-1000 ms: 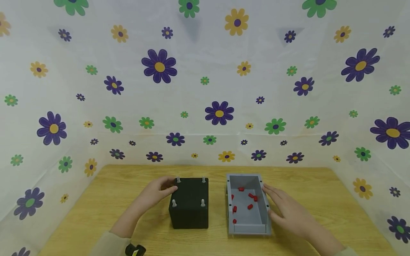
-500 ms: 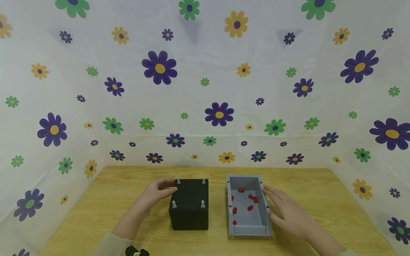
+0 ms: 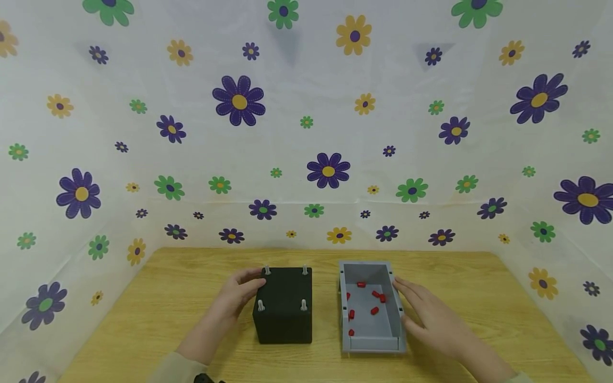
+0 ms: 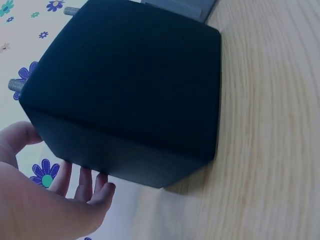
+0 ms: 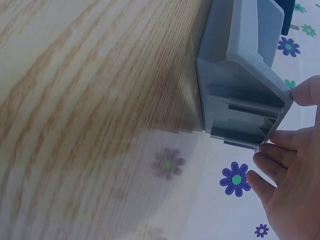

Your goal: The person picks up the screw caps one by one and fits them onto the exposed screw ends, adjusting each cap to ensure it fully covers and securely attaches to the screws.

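A black box (image 3: 283, 306) with four metal bolts standing up at its top corners sits on the wooden table. My left hand (image 3: 233, 298) touches its left side, thumb at the top edge, fingers behind; in the left wrist view the relaxed fingers of that hand (image 4: 60, 200) rest along the box (image 4: 125, 80). To the right of the box stands a grey bin (image 3: 373, 343) with several small red pieces (image 3: 375, 310) inside. My right hand (image 3: 438, 322) lies against the bin's right side with extended fingers; the right wrist view shows this hand (image 5: 290, 165) at the bin's edge (image 5: 235, 90).
The light wooden table (image 3: 325, 367) holds the box and bin side by side with a gap between them. A white sheet with printed flowers (image 3: 328, 170) surrounds the table at the back and both sides. A dark object (image 3: 203, 378) shows near my left wrist.
My left wrist and forearm have shifted slightly to the right, the fingers staying at the black box. The right hand, the box and the bin look unmoved.
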### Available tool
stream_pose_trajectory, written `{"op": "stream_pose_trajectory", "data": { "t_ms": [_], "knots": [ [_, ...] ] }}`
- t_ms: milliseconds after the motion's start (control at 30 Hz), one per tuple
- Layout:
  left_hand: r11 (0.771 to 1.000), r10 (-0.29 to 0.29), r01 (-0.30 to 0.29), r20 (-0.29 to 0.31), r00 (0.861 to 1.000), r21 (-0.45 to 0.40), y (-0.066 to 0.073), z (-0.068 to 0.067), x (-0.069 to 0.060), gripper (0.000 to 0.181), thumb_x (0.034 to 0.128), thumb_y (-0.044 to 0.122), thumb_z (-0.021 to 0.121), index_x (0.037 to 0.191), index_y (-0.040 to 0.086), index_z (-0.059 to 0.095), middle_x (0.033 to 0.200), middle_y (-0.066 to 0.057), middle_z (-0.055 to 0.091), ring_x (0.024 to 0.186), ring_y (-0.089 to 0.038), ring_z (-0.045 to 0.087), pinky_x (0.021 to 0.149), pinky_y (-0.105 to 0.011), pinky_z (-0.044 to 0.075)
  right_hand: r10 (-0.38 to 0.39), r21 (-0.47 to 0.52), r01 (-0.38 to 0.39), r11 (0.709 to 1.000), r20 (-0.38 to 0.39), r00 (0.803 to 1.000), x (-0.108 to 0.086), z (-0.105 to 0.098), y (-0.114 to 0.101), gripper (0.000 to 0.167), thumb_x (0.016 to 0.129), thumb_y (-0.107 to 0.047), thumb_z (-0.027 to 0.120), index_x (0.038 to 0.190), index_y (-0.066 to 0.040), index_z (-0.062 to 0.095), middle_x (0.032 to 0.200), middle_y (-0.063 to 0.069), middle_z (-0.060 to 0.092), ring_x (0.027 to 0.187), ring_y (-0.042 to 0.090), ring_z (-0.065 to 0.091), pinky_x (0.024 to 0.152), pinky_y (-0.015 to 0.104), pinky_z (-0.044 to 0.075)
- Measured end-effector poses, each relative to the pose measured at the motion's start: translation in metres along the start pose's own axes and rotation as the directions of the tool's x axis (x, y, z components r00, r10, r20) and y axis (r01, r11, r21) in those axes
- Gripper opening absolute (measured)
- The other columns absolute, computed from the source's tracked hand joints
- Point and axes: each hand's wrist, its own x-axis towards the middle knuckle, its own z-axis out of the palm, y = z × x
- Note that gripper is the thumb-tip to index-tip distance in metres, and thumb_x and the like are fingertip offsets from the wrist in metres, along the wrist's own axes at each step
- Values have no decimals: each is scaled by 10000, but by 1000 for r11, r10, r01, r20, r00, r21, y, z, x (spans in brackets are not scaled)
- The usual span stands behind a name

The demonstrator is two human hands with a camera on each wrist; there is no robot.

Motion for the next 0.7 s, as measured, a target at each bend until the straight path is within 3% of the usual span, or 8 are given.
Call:
{"op": "stream_pose_trajectory", "data": {
  "t_ms": [200,700],
  "knots": [
    [989,-3,3,0,1000,-145,-4,5,2,537,1029,20,580,1519,-129,419,1405,-156,537,966,16,677,896,-128,544,9,6,-9,1000,5,1000,0,0,1,665,1010,-282,635,1616,-94,433,1656,136,461,1480,419,489,1163,636,448],
    [978,5,-4,2,1000,-207,-8,7,2,571,1013,8,571,1542,-104,389,1367,-129,506,993,-13,653,898,-140,543,25,10,-25,1000,17,1000,0,0,1,673,1018,-294,636,1627,-109,419,1662,138,453,1489,421,481,1168,637,442]
  ]
}}
